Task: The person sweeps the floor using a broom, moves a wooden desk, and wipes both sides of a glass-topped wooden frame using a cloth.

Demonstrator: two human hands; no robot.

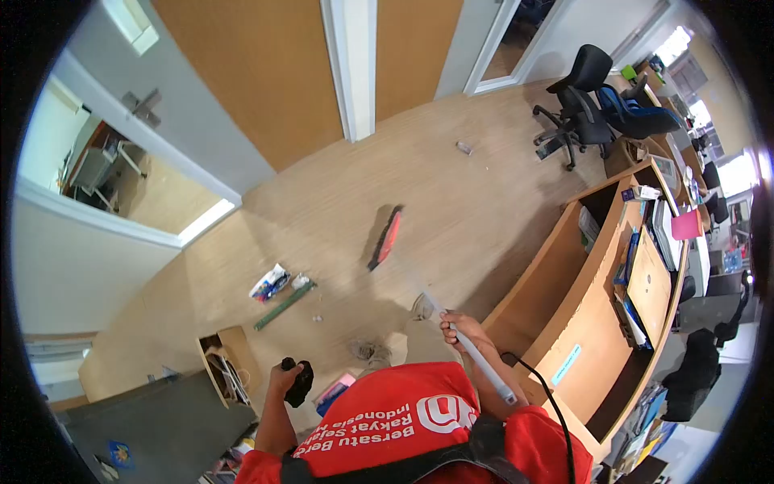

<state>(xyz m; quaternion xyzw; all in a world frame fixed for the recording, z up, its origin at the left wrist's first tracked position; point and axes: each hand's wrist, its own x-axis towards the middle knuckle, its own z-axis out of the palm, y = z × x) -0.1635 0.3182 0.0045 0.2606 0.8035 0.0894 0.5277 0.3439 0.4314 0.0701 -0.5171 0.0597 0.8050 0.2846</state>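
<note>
My right hand (461, 329) is closed around the pale handle of a broom (389, 237), whose red head with dark bristles rests on the floor ahead. The handle's upper end runs back along my right forearm. On the left, my left hand (285, 377) grips a dark crumpled object (301, 382); I cannot make out its kind. On the floor ahead of that hand lie a crumpled plastic packet (269, 283) and a long green strip (285, 305), with small bits of litter beside them.
A wooden shelf unit (556, 310) with folders and papers stands close on my right. Black office chairs (584, 105) are at the far right. A small piece of litter (463, 148) lies farther off. On my left are a grey panel (161, 427) and an open wooden box (234, 355).
</note>
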